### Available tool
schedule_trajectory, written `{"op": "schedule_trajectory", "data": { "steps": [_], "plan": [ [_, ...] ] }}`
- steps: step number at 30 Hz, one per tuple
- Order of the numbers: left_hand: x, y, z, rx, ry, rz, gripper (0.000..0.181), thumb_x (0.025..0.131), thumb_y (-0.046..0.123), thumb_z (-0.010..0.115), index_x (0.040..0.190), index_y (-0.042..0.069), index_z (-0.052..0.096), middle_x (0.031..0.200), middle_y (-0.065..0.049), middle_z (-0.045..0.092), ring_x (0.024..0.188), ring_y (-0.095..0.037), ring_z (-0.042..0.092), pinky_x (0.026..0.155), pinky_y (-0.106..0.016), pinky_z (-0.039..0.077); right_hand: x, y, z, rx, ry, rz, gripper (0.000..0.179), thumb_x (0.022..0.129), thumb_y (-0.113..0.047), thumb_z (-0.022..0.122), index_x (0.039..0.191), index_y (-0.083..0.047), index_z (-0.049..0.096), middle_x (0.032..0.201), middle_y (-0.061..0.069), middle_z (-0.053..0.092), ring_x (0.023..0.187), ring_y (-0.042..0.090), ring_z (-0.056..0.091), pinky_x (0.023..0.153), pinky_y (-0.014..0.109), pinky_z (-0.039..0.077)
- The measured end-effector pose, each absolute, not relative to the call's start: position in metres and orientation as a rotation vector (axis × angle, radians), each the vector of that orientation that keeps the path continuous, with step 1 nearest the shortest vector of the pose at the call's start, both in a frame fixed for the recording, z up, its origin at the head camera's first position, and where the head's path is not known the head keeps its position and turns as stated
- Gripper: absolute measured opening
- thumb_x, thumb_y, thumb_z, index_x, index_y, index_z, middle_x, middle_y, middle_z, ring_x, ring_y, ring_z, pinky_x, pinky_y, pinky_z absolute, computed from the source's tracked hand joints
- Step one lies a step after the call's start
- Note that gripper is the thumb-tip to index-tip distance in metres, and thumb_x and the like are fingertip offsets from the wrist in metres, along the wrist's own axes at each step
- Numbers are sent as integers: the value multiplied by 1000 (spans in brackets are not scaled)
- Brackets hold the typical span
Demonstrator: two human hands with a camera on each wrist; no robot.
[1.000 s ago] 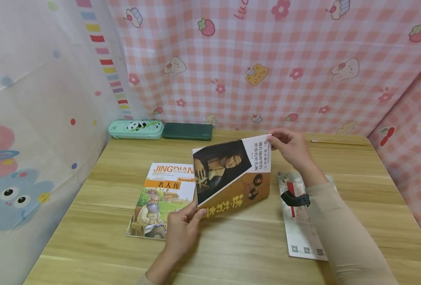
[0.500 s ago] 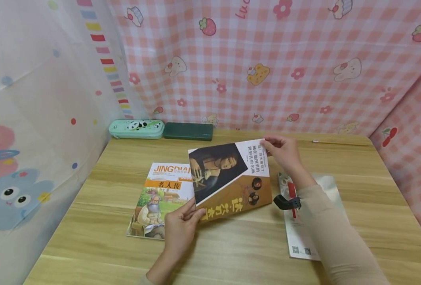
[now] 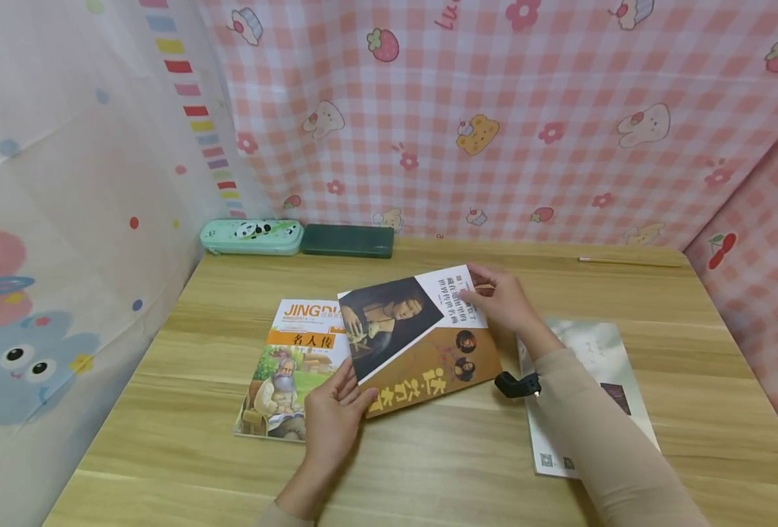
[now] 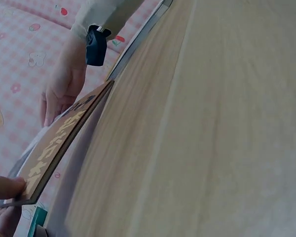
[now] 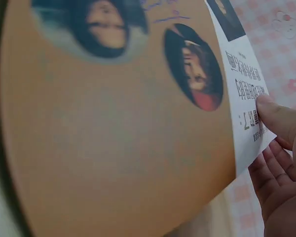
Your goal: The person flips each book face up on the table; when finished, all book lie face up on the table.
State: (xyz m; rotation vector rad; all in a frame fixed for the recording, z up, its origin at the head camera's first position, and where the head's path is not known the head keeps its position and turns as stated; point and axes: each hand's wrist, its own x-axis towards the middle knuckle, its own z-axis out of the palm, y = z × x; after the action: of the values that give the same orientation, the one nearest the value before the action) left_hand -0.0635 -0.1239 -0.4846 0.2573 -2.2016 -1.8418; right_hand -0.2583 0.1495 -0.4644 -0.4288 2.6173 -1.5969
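Both hands hold a book [image 3: 421, 344] with a brown and white cover, a dark painting and yellow lettering, turned sideways and tilted above the table. My left hand [image 3: 336, 410] grips its near left corner, thumb on the cover and fingers beneath. At the far right corner my right hand [image 3: 510, 304] pinches the white edge; the right wrist view shows that thumb [image 5: 281, 118] on the cover. Partly under the held book's left side, in the head view, lies a book with an orange banner [image 3: 283, 388]. A pale book [image 3: 593, 388] lies at right, partly behind the right forearm.
At the back left of the wooden table [image 3: 441, 476] stand a mint panda pencil case [image 3: 252, 238] and a dark green case [image 3: 348, 241]. A thin pencil [image 3: 629, 262] lies near the back right edge. Patterned cloth [image 3: 494, 88] hangs behind the table.
The held book has come lower and flatter, its far right corner moving left and toward me. My right hand has moved with it, uncovering more of the pale book. My left hand keeps its hold.
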Motion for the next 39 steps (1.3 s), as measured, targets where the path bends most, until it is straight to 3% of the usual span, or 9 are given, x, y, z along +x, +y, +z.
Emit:
{"op": "schedule_trajectory", "data": {
  "steps": [3,10,16,21,26,29,35,38,39],
  "plan": [
    [-64,-123,-486,273,-2216,-1826,65,80,-5,82,139,-7,55,128,-34,58,113,-44,63,86,-31,57,-256,147,-469,-466,2614,-1555,58,92,-6,74,145,5,50,132,26,61,116,38,64,99,43,54],
    [-65,-122,-491,248,-2234,-1791,66,82,-8,79,141,-7,52,134,-32,54,115,-45,61,87,-33,56,-249,144,-475,-493,2600,-1474,60,92,-9,75,145,5,50,143,28,53,121,41,62,99,43,54],
    [-65,-119,-494,201,-2263,-1755,65,85,-11,74,144,-11,47,140,-33,49,119,-44,58,90,-31,53,-247,145,-479,-583,2626,-1247,70,92,-17,77,151,0,43,147,26,50,131,40,53,113,50,41],
    [-63,-115,-492,170,-2299,-1703,68,84,-13,73,144,-15,42,148,-33,40,131,-42,49,100,-32,47,-246,146,-481,-657,2665,-1092,76,92,-24,77,153,0,40,138,24,59,129,38,53,117,53,34],
    [-61,-114,-485,147,-2394,-1577,78,82,-4,79,147,-14,37,154,-30,34,144,-36,36,113,-35,34,-244,149,-481,-632,2642,-1157,74,92,-23,77,153,1,40,125,20,65,118,34,59,114,53,37],
    [-64,-118,-481,104,-2438,-1504,79,83,3,81,148,-12,38,154,-28,35,144,-35,36,115,-39,32,-239,153,-480,-628,2646,-1201,71,92,-20,77,151,2,43,123,20,66,113,34,62,109,53,42],
    [-88,-140,-470,-6,-2539,-1328,70,86,13,81,145,-7,48,148,-24,49,137,-39,47,114,-50,38,-227,160,-479,-667,2678,-1168,67,90,-18,78,144,8,48,116,22,69,106,35,67,99,52,52],
    [-105,-153,-464,-43,-2621,-1302,66,90,18,78,145,-6,50,145,-24,52,134,-41,50,110,-53,44,-219,164,-477,-639,2692,-1117,69,89,-20,80,142,10,49,114,21,69,102,33,67,95,50,54],
    [-111,-157,-462,-51,-2654,-1290,65,91,19,77,145,-6,50,139,-26,58,126,-42,57,103,-52,50,-216,165,-477,-637,2693,-1100,69,89,-21,80,141,11,49,112,20,69,100,32,67,92,50,55]
  ]
}}
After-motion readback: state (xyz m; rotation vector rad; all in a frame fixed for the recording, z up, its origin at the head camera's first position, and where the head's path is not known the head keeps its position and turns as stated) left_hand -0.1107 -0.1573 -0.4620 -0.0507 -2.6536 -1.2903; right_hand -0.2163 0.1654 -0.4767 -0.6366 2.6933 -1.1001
